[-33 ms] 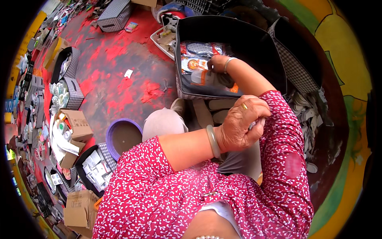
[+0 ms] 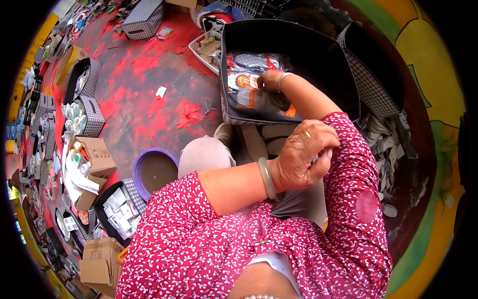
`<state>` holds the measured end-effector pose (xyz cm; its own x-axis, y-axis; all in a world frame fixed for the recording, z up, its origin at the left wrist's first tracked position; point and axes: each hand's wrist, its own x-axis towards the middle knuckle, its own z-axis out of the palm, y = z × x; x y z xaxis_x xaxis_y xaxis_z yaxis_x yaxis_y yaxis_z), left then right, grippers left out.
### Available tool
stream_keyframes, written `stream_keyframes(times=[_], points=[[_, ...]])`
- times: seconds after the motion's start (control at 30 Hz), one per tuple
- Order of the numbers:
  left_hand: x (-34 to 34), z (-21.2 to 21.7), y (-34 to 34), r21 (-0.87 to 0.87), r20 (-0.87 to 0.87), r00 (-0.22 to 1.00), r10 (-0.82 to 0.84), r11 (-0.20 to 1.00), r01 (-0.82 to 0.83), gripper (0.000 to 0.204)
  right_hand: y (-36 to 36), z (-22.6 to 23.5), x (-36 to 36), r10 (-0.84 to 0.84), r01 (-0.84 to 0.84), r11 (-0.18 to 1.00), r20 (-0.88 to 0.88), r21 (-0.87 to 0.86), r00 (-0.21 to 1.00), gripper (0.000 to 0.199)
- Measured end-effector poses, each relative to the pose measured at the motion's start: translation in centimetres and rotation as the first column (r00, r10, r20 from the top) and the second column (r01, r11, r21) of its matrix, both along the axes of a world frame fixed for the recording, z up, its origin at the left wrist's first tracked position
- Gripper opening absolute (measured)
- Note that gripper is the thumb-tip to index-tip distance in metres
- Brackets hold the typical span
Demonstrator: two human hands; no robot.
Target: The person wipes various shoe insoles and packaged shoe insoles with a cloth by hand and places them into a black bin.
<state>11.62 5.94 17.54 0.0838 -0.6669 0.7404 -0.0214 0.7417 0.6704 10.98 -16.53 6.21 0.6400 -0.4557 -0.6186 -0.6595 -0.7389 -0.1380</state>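
The right hand (image 2: 270,80) was extended to the far side of the scene, into a large black fabric bin (image 2: 318,55) with a checked lining. Its fingers rested on a stack of flat plastic-wrapped packets (image 2: 249,74) lying in the left part of the bin; whether they gripped a packet or only pressed on it could not be told. A pale bangle (image 2: 283,79) sat on that wrist.

The left hand (image 2: 301,154) was raised near the body, crossed over to the right, with its fingers curled around the cuff of the red floral sleeve (image 2: 348,164) on the right arm. The fingers were clenched on the fabric. A gold ring (image 2: 306,133) was visible on one finger and a green bangle (image 2: 267,178) on the wrist.

A second black bin (image 2: 371,74) with checked walls stood just to the right of the first one, touching it. A purple round basin (image 2: 152,172) stood on the red-painted floor (image 2: 144,104) to the near left, beside the person's knee. Further left lay an open cardboard box (image 2: 97,157) and a checked tray (image 2: 119,212) filled with small white packets. A white basket (image 2: 206,47) stood just left of the large bin. A checked box (image 2: 144,17) stood at the far left.
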Motion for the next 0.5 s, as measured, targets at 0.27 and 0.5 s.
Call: stream_keyframes(times=[0.27,0.5], points=[[0.1,0.1,0.0,-0.001,-0.026,0.999,-0.028,1.0,0.028,0.023,-0.7,-1.7,1.6,-0.173,0.178,0.984,0.148,-0.02,0.974,0.046],[-1.1,-0.7,0.4,-0.113,0.168,0.978,-0.126,0.983,0.146,0.023,1.7,15.3,-11.0,-0.414,0.361,0.91,0.374,0.204,0.83,0.031]])
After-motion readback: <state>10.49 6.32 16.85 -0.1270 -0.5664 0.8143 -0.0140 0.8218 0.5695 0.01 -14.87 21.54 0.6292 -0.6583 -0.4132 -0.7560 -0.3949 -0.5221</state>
